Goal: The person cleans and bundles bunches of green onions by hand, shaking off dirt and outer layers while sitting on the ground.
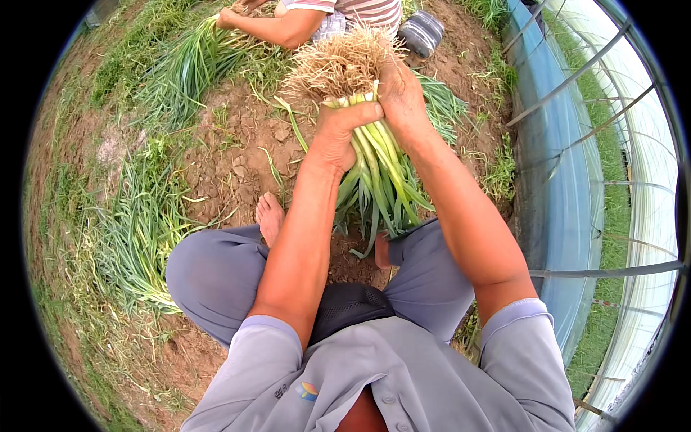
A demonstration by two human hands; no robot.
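Observation:
In front of me I hold a thick bunch of leek-like allium plants [372, 146], its dense dry roots [343, 62] pointing away from me. The green leaves hang back towards my bare feet. My left hand [337, 129] wraps the pale stems just below the roots, its thumb laid across them. On the other side, my right hand [399, 94] grips the bunch at the root end, with some fingers hidden behind the roots. Both hands are close together, the left thumb tip near the right hand.
A co-worker [302, 24] sits ahead, hands by another heap of leafy plants [186, 70]. More cut-looking plants [137, 232] lie left of my knee. A dark round object [421, 33] rests on the soil. Blue plastic sheeting [545, 162] and metal poles [583, 73] line the right side.

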